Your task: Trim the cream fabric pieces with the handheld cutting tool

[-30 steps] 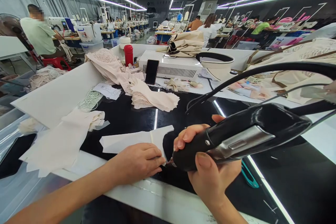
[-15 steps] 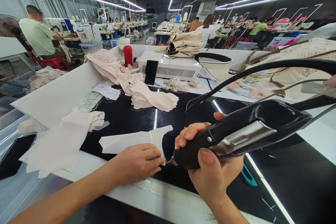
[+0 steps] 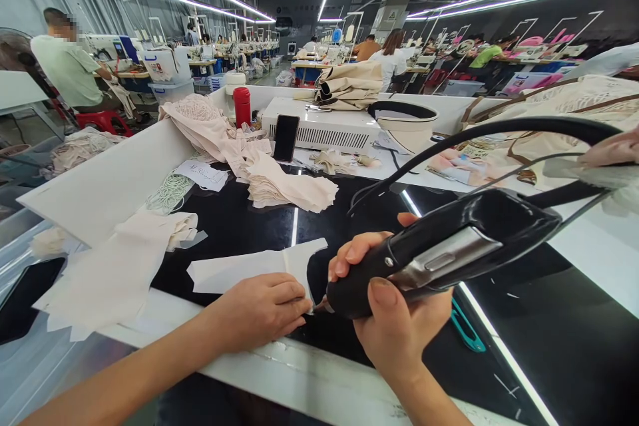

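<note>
A white cut piece of cloth [image 3: 239, 267], with a narrow strip across it and a curved right edge, lies on the black tabletop [image 3: 224, 200]. My left hand [image 3: 267, 309] rests palm down over its near right part, fingers close together and closed at the lower right corner; the thumb's grip is partly hidden. My right hand [image 3: 394, 319] is wrapped around a black corded hand tool [image 3: 449, 246] with a silver lever along its side, the thumb lying near the lever. The tool's pointed tip meets the cloth's corner beside my left fingertips.
Stacked cream cloth pieces [image 3: 289, 183] lie beyond, with more [image 3: 107, 273] at left. A phone [image 3: 286, 138] leans on a white vented box [image 3: 322, 121]. Teal snips [image 3: 466, 329] lie right of my hand. A thick black cable [image 3: 464, 136] arches overhead; a blurred shape touches it.
The tool's rear end and my right hand have shifted left, with the cable following. The tip stays at the cloth's corner. My left hand and the cloth look almost unchanged.
</note>
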Tool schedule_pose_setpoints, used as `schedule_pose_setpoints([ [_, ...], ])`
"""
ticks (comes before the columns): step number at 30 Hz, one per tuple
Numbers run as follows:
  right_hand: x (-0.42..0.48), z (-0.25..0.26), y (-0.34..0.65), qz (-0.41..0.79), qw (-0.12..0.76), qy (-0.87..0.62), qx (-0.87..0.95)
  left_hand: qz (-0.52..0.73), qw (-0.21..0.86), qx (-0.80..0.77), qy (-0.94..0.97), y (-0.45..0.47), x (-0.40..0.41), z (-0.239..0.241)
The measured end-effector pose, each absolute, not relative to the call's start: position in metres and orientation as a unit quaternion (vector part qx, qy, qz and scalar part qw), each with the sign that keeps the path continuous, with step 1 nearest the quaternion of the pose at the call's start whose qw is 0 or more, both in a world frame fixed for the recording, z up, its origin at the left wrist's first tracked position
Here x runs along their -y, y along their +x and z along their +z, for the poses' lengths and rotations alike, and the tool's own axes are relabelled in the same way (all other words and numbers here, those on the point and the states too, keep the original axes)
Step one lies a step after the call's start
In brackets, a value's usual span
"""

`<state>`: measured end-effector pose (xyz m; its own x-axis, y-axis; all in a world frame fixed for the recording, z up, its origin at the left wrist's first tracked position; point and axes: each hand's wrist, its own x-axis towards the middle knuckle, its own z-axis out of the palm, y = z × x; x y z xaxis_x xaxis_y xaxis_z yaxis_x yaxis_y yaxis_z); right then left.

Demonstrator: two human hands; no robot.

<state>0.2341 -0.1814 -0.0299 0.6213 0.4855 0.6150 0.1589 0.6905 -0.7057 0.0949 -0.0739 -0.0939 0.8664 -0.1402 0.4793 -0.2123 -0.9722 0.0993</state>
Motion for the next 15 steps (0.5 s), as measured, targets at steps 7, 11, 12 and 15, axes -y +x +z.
schedule_pose_setpoints([
  [7,0.1814,-0.0296,0.2343,0.096,0.81,-0.388,0.428,0.231,0.078,0.086,0.966,0.094,0.0741,-0.0941],
  [11,0.1822,-0.0301,0.2346,0.101,0.815,-0.377,0.427,0.237,0.078,0.091,0.964,0.0948,0.0744,-0.0934],
  [12,0.1823,-0.0304,0.2347,0.104,0.817,-0.374,0.426,0.24,0.079,0.092,0.963,0.095,0.0745,-0.0932],
  [15,0.1819,-0.0315,0.2348,0.107,0.818,-0.369,0.429,0.245,0.081,0.092,0.962,0.0952,0.0749,-0.0929],
])
